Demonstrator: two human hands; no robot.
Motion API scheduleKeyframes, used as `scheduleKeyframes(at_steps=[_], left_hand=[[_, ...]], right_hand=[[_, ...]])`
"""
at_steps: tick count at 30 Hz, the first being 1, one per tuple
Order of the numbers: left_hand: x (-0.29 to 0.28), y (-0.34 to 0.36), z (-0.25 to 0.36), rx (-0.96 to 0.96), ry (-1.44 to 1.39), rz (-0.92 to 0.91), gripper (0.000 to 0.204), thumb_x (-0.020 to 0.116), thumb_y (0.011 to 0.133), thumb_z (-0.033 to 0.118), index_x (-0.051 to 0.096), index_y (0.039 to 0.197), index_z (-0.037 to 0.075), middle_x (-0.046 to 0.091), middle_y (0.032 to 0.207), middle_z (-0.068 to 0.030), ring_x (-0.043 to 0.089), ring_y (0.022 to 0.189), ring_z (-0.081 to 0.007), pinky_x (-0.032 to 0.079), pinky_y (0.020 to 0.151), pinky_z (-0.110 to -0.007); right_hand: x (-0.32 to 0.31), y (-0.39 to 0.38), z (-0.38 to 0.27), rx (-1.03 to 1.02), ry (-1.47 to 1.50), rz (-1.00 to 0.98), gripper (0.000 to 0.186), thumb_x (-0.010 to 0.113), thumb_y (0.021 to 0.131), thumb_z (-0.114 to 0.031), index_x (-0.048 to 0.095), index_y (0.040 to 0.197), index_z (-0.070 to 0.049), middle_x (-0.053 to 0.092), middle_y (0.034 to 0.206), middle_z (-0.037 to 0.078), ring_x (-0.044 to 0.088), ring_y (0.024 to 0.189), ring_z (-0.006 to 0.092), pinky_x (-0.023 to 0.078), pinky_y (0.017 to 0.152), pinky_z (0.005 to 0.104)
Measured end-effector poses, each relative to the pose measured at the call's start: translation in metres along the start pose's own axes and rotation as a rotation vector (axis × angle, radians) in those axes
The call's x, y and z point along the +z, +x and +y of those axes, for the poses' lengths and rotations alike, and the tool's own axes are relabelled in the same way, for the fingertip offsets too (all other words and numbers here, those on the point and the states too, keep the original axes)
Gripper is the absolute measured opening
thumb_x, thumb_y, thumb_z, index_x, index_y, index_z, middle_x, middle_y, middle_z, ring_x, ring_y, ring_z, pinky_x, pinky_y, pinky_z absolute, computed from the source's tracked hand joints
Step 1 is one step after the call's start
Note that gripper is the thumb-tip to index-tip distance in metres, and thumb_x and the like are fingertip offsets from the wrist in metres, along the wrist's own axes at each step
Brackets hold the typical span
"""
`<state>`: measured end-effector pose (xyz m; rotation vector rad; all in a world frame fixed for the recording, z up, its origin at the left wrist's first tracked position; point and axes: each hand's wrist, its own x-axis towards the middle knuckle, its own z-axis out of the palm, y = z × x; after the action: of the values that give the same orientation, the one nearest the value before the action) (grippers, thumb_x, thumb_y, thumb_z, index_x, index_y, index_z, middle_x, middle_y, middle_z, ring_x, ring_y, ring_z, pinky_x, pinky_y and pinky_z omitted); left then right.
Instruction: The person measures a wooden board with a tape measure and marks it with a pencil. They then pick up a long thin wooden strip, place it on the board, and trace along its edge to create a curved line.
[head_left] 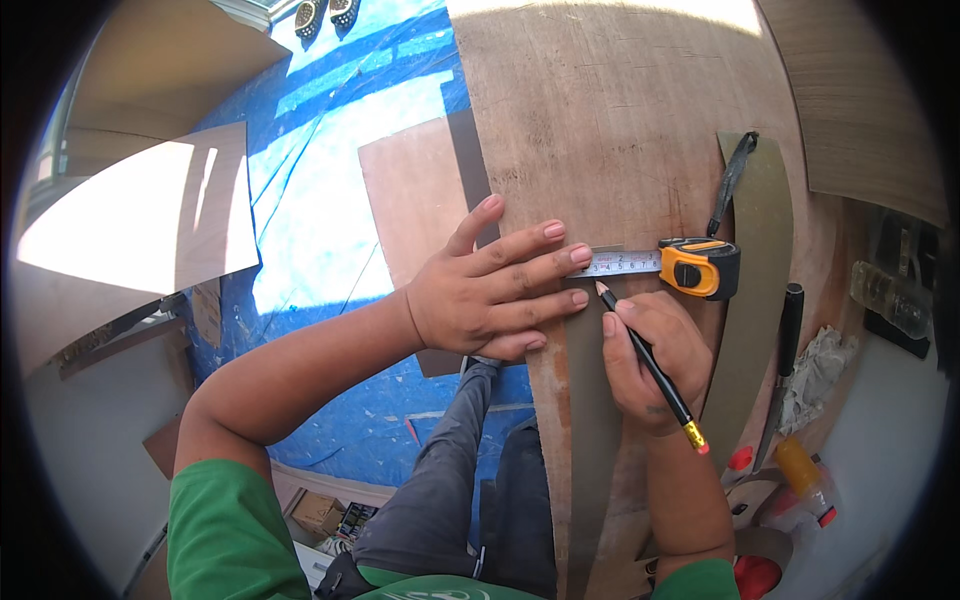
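Note:
My left hand [485, 290] lies flat with fingers spread, its fingertips pressing on the end of the tape measure's metal blade [632, 263]. The yellow and black tape measure [716, 268] sits just to the right, its blade pulled out a short way. Under the blade runs a narrow grey-brown strip [596, 430], lying lengthwise on a plywood board [600, 120]. In my right hand [668, 350] is a black pencil [668, 388] with a red eraser end. The pencil's sharpened tip is beside the blade's lower edge, over the strip; whether it touches is unclear.
A curved olive strip [755, 270] lies to the right, with a black-handled cutter [733, 180] and a knife [790, 330] nearby. Farther right are a crumpled rag [818, 380] and an orange-capped bottle [797, 465]. Blue sheeting [345, 330] covers the floor at left, beside wood panels [150, 220].

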<state>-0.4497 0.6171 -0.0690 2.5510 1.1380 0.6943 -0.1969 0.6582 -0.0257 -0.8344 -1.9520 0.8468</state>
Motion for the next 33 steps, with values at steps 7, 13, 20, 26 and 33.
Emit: scheduleKeyframes(at_steps=[7,13,20,26,33], left_hand=[[0.0,0.0006,-0.0021,0.03,0.014,0.005,0.047,0.05,0.106,0.047,0.072,0.139,0.023,0.058,0.157,-0.0114,0.047,0.152,-0.0324,0.003,0.131,-0.062],[0.0003,0.0001,-0.002,0.03,0.02,-0.003,0.047,0.049,0.107,0.047,0.072,0.14,0.023,0.058,0.157,-0.0119,0.047,0.152,-0.0325,0.003,0.131,-0.062],[0.0016,0.0001,-0.002,0.027,0.011,0.005,0.047,0.049,0.106,0.048,0.072,0.14,0.022,0.058,0.157,-0.0125,0.047,0.152,-0.0325,0.003,0.13,-0.063],[0.0017,-0.0006,-0.0032,0.034,0.016,0.001,0.048,0.05,0.106,0.048,0.072,0.139,0.022,0.058,0.157,-0.0129,0.046,0.152,-0.0328,0.002,0.13,-0.063],[0.0016,0.0,-0.0023,0.022,0.008,0.008,0.047,0.05,0.106,0.047,0.071,0.14,0.023,0.057,0.158,-0.0107,0.046,0.152,-0.0308,0.002,0.131,-0.062]], right_hand=[[0.0012,-0.0003,0.0012,-0.008,-0.01,0.008,0.03,0.075,0.079,0.015,0.065,0.106,0.004,0.068,0.084,0.017,0.067,0.067,0.0301,0.054,0.059,0.0362],[0.0008,-0.0008,0.0,0.009,0.006,0.008,0.031,0.075,0.079,0.015,0.065,0.106,0.004,0.068,0.084,0.017,0.067,0.067,0.0301,0.054,0.059,0.0364],[0.0005,-0.0014,0.0009,0.007,0.015,0.008,0.03,0.075,0.079,0.015,0.065,0.105,0.005,0.067,0.083,0.017,0.067,0.067,0.0302,0.053,0.059,0.0367],[0.0011,-0.0004,0.0015,-0.003,0.008,0.017,0.029,0.075,0.078,0.015,0.065,0.104,0.005,0.067,0.083,0.017,0.067,0.067,0.03,0.053,0.058,0.0365],[0.0007,0.0005,-0.0003,0.012,0.004,0.019,0.027,0.074,0.078,0.015,0.065,0.101,0.004,0.067,0.082,0.017,0.066,0.066,0.0297,0.053,0.058,0.0362]])
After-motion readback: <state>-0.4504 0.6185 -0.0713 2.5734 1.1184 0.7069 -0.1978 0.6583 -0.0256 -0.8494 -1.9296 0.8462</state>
